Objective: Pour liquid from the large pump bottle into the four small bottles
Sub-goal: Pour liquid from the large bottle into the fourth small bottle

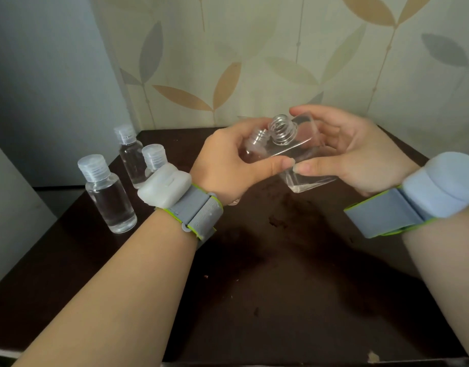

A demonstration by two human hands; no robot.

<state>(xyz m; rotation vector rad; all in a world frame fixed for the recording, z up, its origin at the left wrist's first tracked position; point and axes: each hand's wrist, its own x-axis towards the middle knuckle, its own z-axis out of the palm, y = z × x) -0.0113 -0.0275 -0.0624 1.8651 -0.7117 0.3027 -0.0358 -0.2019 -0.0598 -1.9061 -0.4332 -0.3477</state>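
Note:
My right hand [344, 152] holds the large clear square bottle [302, 152] tilted leftward above the table, its pump off and its threaded neck open. My left hand [228, 160] grips a small uncapped clear bottle [256, 140], its neck touching the large bottle's mouth. Most of the small bottle's body is hidden in my palm. Three capped small bottles with clear liquid stand at the left: the nearest [106, 194], one behind it [128, 154] and a third [153, 157] partly hidden by my wrist device.
The dark brown table [281, 274] has a scuffed top, with its left edge [56, 223] close to the standing bottles. A leaf-patterned wall [254, 62] rises right behind the table. Both wrists carry strapped grey devices.

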